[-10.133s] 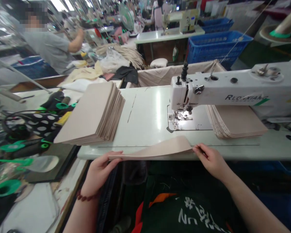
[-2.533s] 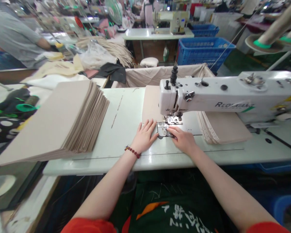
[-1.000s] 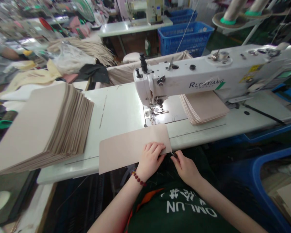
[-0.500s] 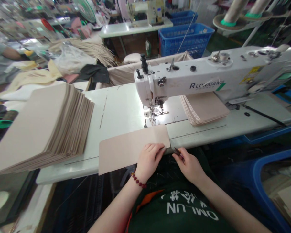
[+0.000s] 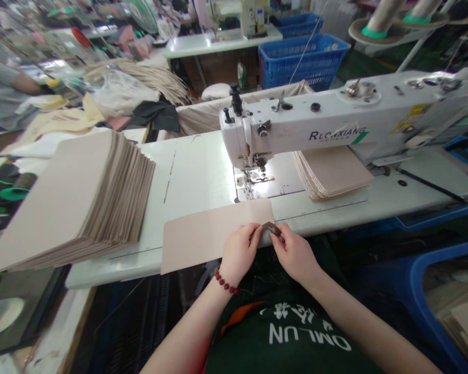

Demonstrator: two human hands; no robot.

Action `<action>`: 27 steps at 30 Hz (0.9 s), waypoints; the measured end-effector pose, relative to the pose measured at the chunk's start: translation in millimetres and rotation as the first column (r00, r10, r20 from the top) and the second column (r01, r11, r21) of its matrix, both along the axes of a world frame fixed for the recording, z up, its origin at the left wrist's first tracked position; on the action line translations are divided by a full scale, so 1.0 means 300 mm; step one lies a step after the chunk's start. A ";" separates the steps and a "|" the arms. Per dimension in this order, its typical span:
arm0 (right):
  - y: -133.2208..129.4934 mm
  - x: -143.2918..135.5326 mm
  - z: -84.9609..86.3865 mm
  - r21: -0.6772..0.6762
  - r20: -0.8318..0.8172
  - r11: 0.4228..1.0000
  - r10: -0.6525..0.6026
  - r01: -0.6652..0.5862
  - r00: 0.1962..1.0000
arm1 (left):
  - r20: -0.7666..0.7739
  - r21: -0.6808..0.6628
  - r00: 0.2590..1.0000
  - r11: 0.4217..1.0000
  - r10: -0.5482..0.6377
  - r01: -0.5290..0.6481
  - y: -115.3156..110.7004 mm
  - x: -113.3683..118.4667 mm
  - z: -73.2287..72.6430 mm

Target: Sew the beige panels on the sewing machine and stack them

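A beige fabric panel (image 5: 203,234) lies at the front edge of the sewing table, part of it jutting over the edge. My left hand (image 5: 239,252), a red bead bracelet on its wrist, pinches the panel near its right-hand corner. Closed around small dark thread snips (image 5: 272,228), my right hand (image 5: 297,255) holds their tip at that same corner, close to my left fingertips. Whether the blades touch fabric or thread is too small to tell. Just behind the panel is the needle area of the white sewing machine (image 5: 296,122).
To the left stands a tall stack of beige panels (image 5: 54,192); a smaller beige stack (image 5: 335,171) sits under the machine arm. Blue bins (image 5: 409,275) flank the table's right side, with a blue crate (image 5: 300,59) behind. Another person's arm (image 5: 23,83) shows far left.
My right hand has moved left and up, bringing the snips to the panel's corner beside my left fingers. My left hand has shifted slightly upward, still pinching the panel.
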State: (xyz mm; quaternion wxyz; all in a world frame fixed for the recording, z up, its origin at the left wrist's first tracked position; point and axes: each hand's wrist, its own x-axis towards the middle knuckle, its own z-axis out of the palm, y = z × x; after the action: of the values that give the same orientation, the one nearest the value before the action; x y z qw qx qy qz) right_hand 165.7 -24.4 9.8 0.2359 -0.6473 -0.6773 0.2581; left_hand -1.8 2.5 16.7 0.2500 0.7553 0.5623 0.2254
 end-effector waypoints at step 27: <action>-0.040 0.063 -0.103 -0.319 -0.581 0.948 -0.200 0.005 0.789 | -0.033 0.151 0.987 0.976 -0.155 0.158 -0.061 -0.002 -0.059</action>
State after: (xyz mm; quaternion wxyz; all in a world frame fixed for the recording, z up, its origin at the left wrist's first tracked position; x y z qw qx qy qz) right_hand 184.5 -36.5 -21.0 0.3530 -0.5946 -0.4818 0.5382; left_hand -2.5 -15.9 -1.0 0.2021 0.8165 0.4848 0.2396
